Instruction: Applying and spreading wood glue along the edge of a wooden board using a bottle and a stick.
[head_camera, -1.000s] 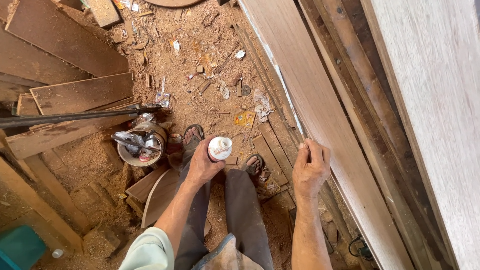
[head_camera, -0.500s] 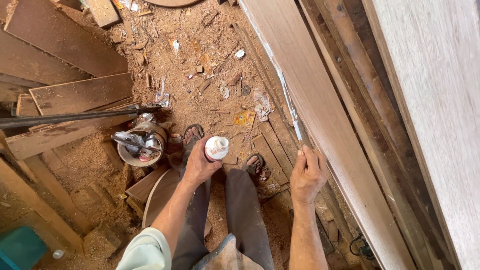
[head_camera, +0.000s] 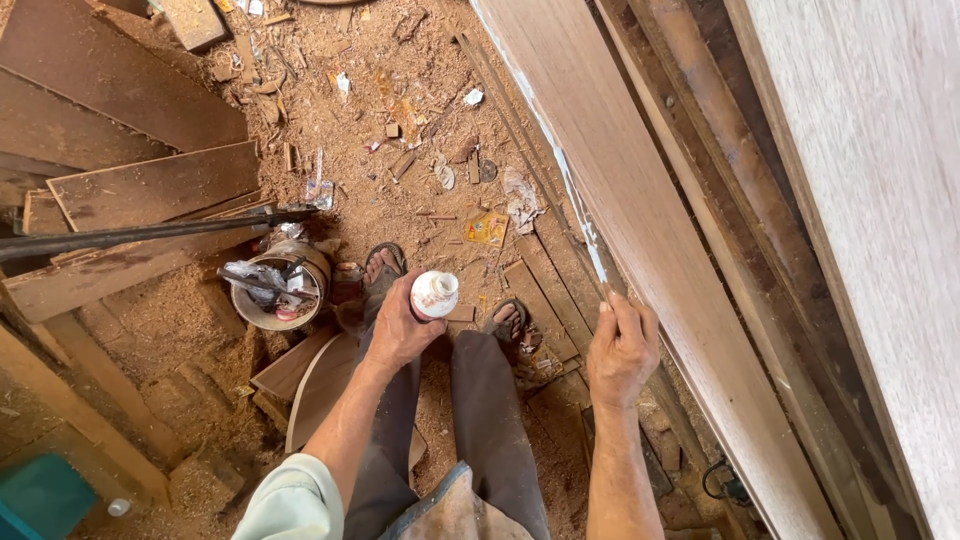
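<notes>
I'm mid-gluing: left hand grips the bottle; right hand, fingers together, smears the plank edge. More spreading seems needed next.

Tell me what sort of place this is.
Most likely a carpentry or woodworking shop. The floor is thick with sawdust and offcuts, planks lie stacked about, and a long board stands on edge with a white smear along it. The left hand holds a small white bottle; the right hand touches the board.

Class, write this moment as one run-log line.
left hand: holds small white bottle | right hand: fingers on long board's edge | floor: sawdust, scraps
</notes>
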